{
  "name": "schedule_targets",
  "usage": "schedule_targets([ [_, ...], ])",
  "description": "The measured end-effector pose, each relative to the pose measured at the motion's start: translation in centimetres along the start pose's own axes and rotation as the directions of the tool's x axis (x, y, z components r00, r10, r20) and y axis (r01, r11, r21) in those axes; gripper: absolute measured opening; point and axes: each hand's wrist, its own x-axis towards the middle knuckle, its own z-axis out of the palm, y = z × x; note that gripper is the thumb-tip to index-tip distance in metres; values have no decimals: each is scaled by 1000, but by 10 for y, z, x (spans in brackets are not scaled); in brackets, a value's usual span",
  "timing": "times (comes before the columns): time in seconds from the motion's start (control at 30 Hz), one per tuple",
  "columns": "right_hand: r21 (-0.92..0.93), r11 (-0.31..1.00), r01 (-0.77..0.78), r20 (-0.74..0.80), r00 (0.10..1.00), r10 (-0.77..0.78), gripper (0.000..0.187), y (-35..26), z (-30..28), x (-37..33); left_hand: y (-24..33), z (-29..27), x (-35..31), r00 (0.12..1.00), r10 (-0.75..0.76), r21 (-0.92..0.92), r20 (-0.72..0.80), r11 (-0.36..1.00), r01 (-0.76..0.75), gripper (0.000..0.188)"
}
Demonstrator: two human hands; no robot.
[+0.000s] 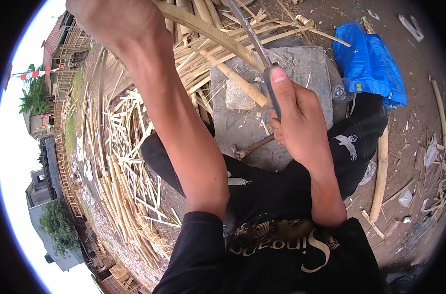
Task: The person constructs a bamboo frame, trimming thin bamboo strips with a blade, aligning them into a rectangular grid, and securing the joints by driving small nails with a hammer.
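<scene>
My right hand (pixel 294 115) is closed around the dark handle of a long knife (pixel 252 36), thumb laid along the handle, blade running up toward the top edge. The blade meets a curved bamboo strip (pixel 210 32) over a grey stone slab (pixel 301 66). My left hand (pixel 112 19) is stretched to the top left and grips the far end of that bamboo strip. A short bamboo piece (pixel 240 83) lies across a small stone block on the slab.
A hammer (pixel 250 148) lies at the slab's near edge. Several split bamboo strips (pixel 122 161) are heaped on the dirt at left. A blue plastic sheet (pixel 372 63) lies at right, a thick bamboo pole (pixel 380 174) beside my leg. Buildings stand far left.
</scene>
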Motion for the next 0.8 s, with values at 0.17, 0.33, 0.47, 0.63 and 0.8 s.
schedule_targets([
  [0.17,73,985,-157,-15,987,158,58,8,2,-18,14,15,-15,956,234,-306,178,936,-172,57],
  [0.33,73,971,-226,-4,974,227,59,16,2,-13,20,24,-13,944,318,-306,87,910,-279,61],
  [0.47,0,972,-233,-5,972,233,58,14,-5,-13,12,4,10,828,517,19,217,846,-534,54],
  [0.63,-43,965,-257,-20,966,257,60,8,-17,-10,2,3,28,350,864,206,361,293,-934,35],
  [0.8,-28,966,-257,-34,966,256,61,9,-9,-11,26,7,48,464,705,-276,536,666,-693,45],
])
